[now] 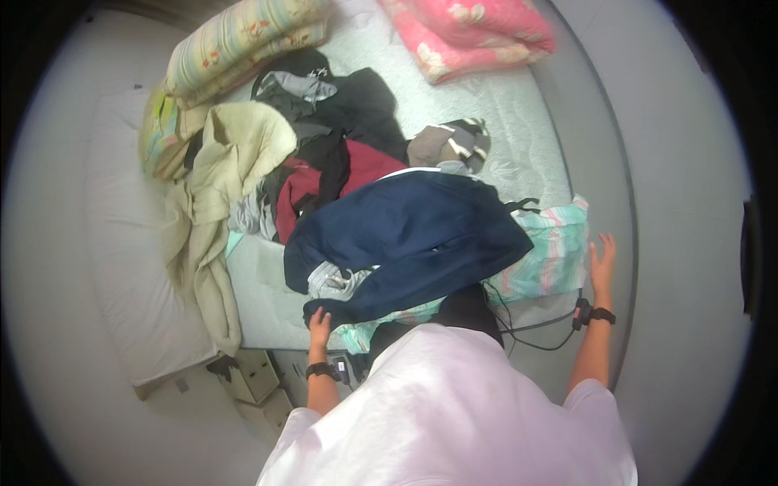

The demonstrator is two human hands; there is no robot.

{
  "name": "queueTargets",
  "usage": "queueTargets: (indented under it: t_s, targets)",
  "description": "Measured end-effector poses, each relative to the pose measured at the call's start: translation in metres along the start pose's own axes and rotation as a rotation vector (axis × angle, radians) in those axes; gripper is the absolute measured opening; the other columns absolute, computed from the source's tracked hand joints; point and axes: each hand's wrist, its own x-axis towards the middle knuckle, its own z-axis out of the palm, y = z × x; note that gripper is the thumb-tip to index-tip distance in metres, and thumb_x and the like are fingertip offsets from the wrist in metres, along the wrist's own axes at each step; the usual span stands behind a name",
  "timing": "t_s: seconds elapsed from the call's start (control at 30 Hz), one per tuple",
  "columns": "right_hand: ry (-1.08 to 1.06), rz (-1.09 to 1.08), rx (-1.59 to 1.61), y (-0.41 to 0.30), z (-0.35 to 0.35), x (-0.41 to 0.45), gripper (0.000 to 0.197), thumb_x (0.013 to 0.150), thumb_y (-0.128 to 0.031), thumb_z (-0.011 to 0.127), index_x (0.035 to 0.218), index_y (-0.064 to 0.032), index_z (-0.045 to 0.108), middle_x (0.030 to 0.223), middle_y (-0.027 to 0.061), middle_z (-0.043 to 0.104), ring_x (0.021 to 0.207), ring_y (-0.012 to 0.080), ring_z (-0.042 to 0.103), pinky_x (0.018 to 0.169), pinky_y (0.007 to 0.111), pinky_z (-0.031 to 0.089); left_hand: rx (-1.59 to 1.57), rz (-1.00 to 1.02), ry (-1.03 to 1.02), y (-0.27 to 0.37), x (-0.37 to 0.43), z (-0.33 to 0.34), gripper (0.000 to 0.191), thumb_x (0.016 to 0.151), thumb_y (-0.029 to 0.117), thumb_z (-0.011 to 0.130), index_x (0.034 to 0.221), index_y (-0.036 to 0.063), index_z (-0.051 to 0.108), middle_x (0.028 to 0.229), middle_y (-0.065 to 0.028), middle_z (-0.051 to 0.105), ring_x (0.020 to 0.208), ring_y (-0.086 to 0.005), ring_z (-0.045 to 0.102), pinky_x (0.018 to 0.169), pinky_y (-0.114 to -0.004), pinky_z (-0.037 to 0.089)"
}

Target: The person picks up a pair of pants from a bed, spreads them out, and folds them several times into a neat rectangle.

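Note:
A navy blue garment (401,225) lies spread over the near part of the bed, with light grey drawstring fabric (337,282) showing in a gap at its lower left. My left hand (320,325) is at the garment's lower left end, fingers apart; whether it grips or only touches the cloth cannot be told. My right hand (602,264) is raised to the right of the bed edge, fingers spread, holding nothing. Beside it lies a green and pink striped cloth (550,249), which runs partly under the navy garment. Both wrists carry strapped devices with cables.
Dark, red and grey clothes (358,115) are heaped beyond, with a beige cloth (237,140) on the left. A folded pink quilt (474,36) and a striped quilt (243,48) lie on the mattress (516,109). Small drawers (258,376) stand at lower left. Cables hang at the near edge.

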Motion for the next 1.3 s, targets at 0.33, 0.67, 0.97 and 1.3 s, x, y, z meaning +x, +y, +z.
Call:
queueTargets:
  t_s: [0.33,0.67,0.97,1.3]
  targets:
    - [-0.049,-0.014,0.012,0.032,0.000,-0.014,0.035,0.097,-0.020,0.066,0.125,0.0006,0.062,0.133,0.0228,0.059,0.127,0.0401,0.053,0.112,0.046,0.039,-0.279,-0.090,0.237,0.020,-0.047,-0.031,0.049,0.101,0.023,0.061,0.141,-0.0040,0.055,0.141,-0.0188,0.059,0.132,-0.0292,0.054,0.113,-0.038,0.040]
    - [-0.304,-0.033,0.049,-0.090,0.091,-0.134,0.038,0.093,-0.022,0.069,0.122,0.0015,0.063,0.127,0.0246,0.060,0.123,0.0408,0.054,0.108,0.046,0.042,-0.568,-0.316,0.312,-0.133,-0.036,-0.057,0.045,0.099,0.034,0.063,0.135,0.0080,0.062,0.083,0.0038,0.057,0.057,-0.0077,0.040,0.048,-0.026,0.029]
    - [-0.468,0.099,-0.220,-0.164,0.078,-0.226,0.045,0.095,-0.030,0.069,0.126,0.0019,0.064,0.128,0.0255,0.061,0.117,0.0400,0.060,0.102,0.045,0.048,-0.932,-0.517,0.053,-0.177,-0.011,-0.101,0.056,0.097,0.043,0.062,0.146,0.0184,0.050,0.143,-0.0079,0.052,0.132,-0.0265,0.049,0.102,-0.051,0.042]
    - [-0.471,0.309,-0.304,-0.175,-0.027,-0.297,0.048,0.100,-0.031,0.065,0.136,-0.0015,0.057,0.135,0.0215,0.058,0.120,0.0371,0.060,0.101,0.045,0.049,-1.109,-0.796,-0.108,-0.208,0.041,-0.003,0.073,0.096,0.036,0.068,0.154,0.0145,0.030,0.144,-0.0222,0.045,0.122,-0.0410,0.053,0.094,-0.055,0.052]
